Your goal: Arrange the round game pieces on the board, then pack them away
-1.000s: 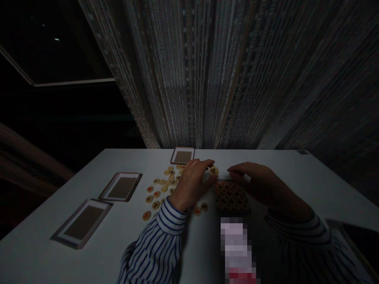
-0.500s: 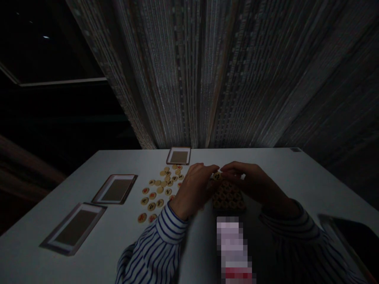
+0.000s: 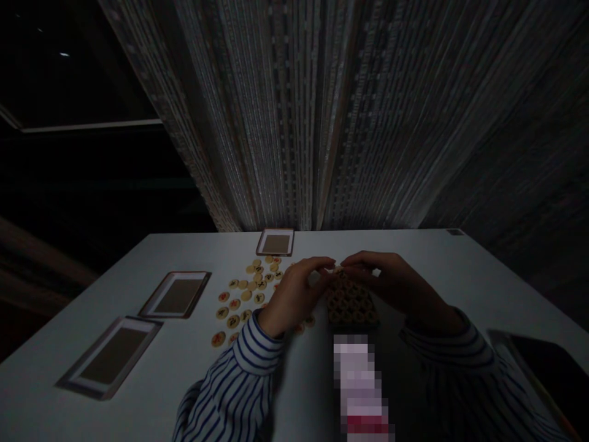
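A round wooden xiangqi piece [image 3: 339,271] with a dark character sits between the fingertips of both my hands. My left hand [image 3: 297,293] pinches it from the left with thumb and forefinger. From the right, my right hand [image 3: 384,274] grips the same piece, fingers curled. Directly below and nearer to me lies a dark tray [image 3: 353,325] filled with rows of similar pieces. Many loose xiangqi pieces [image 3: 234,321], some with red and some with black characters, spread over the table to the left. My left hand and wrist hide part of them.
The white table [image 3: 184,374] reaches back to a striped curtain [image 3: 304,123]. Framed cards lie at the left [image 3: 113,359], farther back [image 3: 177,294] and by the rear edge [image 3: 275,243]. A blurred pale strip [image 3: 361,380] lies in front; a dark flat object [image 3: 543,374] is at right.
The held piece shows less of its face and sits slightly lower. My left hand has eased a little left, uncovering a few loose pieces beside its wrist. The whole view has shifted slightly.
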A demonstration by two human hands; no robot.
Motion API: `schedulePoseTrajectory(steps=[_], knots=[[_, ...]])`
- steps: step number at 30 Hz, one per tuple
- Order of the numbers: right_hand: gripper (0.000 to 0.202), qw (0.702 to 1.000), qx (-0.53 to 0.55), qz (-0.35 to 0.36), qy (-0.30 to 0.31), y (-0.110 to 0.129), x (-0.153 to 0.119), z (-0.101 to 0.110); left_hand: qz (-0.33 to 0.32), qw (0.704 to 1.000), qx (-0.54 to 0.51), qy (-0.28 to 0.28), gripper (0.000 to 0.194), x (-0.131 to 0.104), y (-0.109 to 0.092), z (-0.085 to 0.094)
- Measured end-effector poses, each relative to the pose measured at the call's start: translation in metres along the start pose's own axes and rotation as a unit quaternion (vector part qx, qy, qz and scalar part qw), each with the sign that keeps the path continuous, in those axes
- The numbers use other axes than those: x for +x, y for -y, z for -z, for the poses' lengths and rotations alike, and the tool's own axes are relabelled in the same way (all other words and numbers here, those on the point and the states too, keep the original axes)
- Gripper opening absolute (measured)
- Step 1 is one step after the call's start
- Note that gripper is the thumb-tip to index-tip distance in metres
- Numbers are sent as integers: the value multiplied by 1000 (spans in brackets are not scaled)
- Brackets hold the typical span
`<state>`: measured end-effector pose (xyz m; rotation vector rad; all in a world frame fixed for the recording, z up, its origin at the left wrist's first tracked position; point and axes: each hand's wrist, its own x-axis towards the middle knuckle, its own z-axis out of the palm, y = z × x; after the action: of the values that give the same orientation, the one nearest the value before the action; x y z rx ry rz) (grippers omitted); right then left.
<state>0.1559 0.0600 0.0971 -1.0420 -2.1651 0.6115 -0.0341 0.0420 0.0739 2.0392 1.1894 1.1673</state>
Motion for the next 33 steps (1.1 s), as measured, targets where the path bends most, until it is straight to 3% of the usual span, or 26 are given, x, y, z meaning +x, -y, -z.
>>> schedulePoseTrajectory(steps=[5, 12, 22, 33], knots=[[16, 1000, 6, 16, 4, -3, -2, 1, 98, 982, -157, 30, 18, 5, -4, -2], [17, 999, -1, 38, 11, -4, -2, 0, 164, 948, -270, 30, 17, 6, 2, -6], [23, 990, -87, 112, 24, -8, -4, 1, 208, 924, -321, -5, 23, 8, 9, -17], [24, 976, -182, 122, 17, -10, -3, -3, 217, 913, -345, -25, 28, 7, 7, -22]])
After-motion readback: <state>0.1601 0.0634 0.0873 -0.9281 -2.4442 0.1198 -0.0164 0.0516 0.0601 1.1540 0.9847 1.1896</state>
